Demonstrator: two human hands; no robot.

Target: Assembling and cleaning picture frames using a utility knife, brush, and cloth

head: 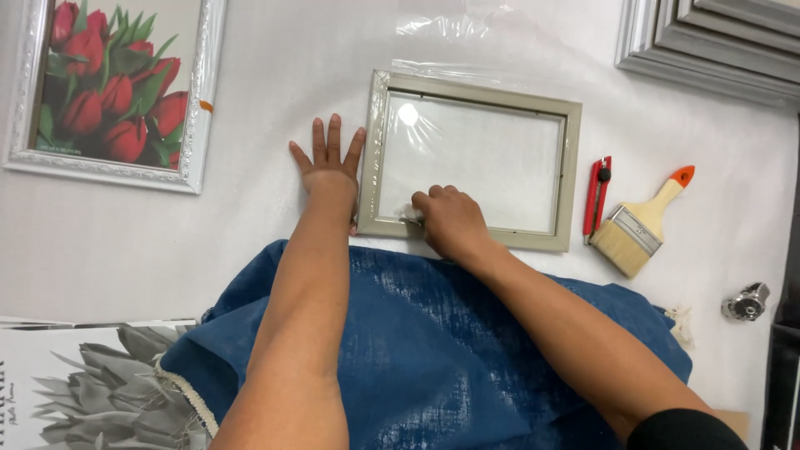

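**A:** Where was the beige picture frame [472, 162] when you stopped there?

**B:** It lay flat on the white table [250, 217], glass up, with clear plastic wrap [454, 29] bunched at its far edge. A red utility knife [597, 198] and a wide paintbrush [640, 225] sat just to its right.

**A:** And your hands?

**B:** Your left hand [327, 162] was spread flat on the table, fingers wide, holding nothing, its edge against the frame's left rail. Your right hand [448, 221] was curled over the lower left corner of the glass, fingers pinched on a small white wad [409, 213], cloth or tissue, I couldn't tell which.

**A:** What worried you?

**B:** I judged that pressing hard on that corner could have flexed or cracked the pane, since only the rail braced it. The loose wrap might also have let the frame skid away from your flat hand. And your right forearm lay near the knife; a wide sweep could have knocked it.
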